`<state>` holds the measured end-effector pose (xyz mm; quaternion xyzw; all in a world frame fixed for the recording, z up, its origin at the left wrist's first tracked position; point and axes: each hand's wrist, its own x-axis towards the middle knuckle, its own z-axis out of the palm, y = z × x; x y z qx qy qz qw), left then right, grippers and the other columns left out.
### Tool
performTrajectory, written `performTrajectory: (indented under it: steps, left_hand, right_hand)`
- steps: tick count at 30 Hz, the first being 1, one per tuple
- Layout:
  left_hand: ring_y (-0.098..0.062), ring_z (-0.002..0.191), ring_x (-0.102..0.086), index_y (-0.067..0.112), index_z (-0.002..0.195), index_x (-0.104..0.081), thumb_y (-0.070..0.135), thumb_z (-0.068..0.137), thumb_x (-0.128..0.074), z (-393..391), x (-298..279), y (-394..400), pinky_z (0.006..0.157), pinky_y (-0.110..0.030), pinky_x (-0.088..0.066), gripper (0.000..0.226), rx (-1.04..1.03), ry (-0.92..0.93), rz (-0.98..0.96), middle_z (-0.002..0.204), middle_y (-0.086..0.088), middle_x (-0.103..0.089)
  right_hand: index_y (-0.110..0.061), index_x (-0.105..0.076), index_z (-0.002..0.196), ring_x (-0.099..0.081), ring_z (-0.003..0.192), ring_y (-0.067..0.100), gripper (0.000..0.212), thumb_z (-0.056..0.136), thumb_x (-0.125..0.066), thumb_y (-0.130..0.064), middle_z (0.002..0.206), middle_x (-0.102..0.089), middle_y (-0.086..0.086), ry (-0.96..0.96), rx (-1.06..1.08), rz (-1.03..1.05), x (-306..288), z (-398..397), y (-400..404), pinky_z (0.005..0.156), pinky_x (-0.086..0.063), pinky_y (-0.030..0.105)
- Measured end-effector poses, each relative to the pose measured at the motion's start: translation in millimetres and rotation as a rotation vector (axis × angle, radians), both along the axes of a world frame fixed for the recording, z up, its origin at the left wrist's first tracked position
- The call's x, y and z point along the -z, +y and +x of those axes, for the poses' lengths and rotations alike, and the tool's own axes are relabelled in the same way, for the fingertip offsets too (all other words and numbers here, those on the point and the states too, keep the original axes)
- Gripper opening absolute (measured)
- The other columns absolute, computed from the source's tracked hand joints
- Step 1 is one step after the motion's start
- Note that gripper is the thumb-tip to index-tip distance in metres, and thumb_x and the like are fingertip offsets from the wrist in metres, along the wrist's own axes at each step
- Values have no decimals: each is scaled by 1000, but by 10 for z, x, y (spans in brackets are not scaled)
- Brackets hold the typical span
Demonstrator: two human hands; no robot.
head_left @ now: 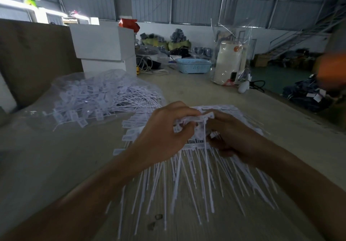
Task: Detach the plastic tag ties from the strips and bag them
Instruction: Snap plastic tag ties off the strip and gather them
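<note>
Far left clear bag [78,83] gaping, loose ties could spill; centre, left hand [164,132] and right hand [230,134] curled tight, pinching strip [194,119] over near tie pile [187,175], yank risks snapped tails, tangling.

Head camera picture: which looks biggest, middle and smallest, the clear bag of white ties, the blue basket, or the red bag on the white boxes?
1. Clear plastic bag of white tag ties: biggest.
2. Light blue slotted plastic basket.
3. Crumpled red bag on the white boxes: smallest.
The basket and red bag sit farther away, so their real sizes may differ.
</note>
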<state>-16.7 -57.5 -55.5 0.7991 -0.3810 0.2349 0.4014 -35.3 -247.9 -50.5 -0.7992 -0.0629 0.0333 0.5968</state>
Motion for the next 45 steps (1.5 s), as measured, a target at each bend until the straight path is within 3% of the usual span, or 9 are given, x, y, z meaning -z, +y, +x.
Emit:
performTrajectory:
  steps: [3, 7, 10, 14, 18, 21, 25, 32, 45]
  left_hand:
    - [-3, 89, -60, 14, 118, -72, 12, 93, -61, 16, 1, 2, 79, -8, -40, 27, -31, -14, 3, 97, 12, -61]
    - [-1, 92, -57, 17, 114, -74, 8, 90, -69, 26, 7, -3, 78, -1, -36, 27, -94, -57, 55, 105, 6, -63]
    - [-3, 89, -60, 15, 106, -78, 5, 86, -72, 39, 11, -8, 78, -6, -40, 23, -78, -72, 56, 102, 4, -66]
    - [-3, 94, -63, 16, 113, -74, 10, 90, -67, 54, 5, 6, 84, -13, -46, 25, -20, -62, 17, 106, 5, -69]
    - [-1, 106, -59, 16, 125, -67, 10, 87, -54, 110, -9, 83, 90, -10, -43, 42, -42, -21, -16, 117, 5, -68]
    - [-14, 112, -60, 18, 126, -66, 12, 88, -63, 183, 42, 131, 98, -31, -47, 38, -124, -113, 106, 119, 2, -68]
    - [-29, 102, -65, 11, 116, -71, 25, 92, -64, 209, 98, 99, 87, -48, -53, 29, -221, -257, 172, 109, -6, -72]
    - [-30, 88, -66, 9, 109, -70, 25, 100, -51, 200, 61, 98, 73, -46, -55, 27, -165, -301, 164, 98, -6, -72]
    - [-19, 86, -65, 13, 109, -72, 27, 100, -50, 164, 36, 99, 73, -40, -53, 27, -140, -214, 136, 97, 0, -71]
  right_hand:
    - [-25, -61, 71, -26, 39, 9, 43, 103, -42, -46, 55, -49, -4, 124, -54, 160, 12, -11, 20, 41, -23, 18]
    - [-22, -68, 82, -31, 39, 7, 52, 90, -45, -68, 56, -51, -6, 191, -116, 223, 14, -20, 20, 39, -24, 18]
    - [-16, -60, 106, -29, 41, 9, 44, 95, -49, -57, 59, -49, -5, 113, -172, 159, 34, -30, 34, 41, -24, 20]
    - [-19, -57, 89, -28, 39, 8, 28, 98, -51, -45, 56, -47, -6, 84, -158, 225, -5, -50, 29, 38, -25, 18]
    - [-20, -52, 82, -28, 39, 8, 26, 101, -50, -37, 56, -47, -3, 34, -115, 285, -41, -29, -4, 38, -25, 16]
    - [-20, -52, 82, -28, 40, 9, 25, 100, -49, -38, 57, -47, -3, 9, -99, 277, -33, -20, -19, 38, -26, 17]
    - [-30, -58, 75, -26, 40, 10, 31, 102, -47, -38, 57, -46, -2, -23, -103, 236, 0, -12, 6, 39, -25, 17]
    - [-21, -48, 89, -32, 37, 5, 21, 103, -46, -36, 56, -53, -5, -230, -62, 70, -36, -26, 35, 38, -27, 17]
    - [-12, -46, 96, -32, 35, 3, 20, 103, -44, -31, 56, -51, -4, -304, -18, -40, -30, -27, 70, 38, -28, 18]
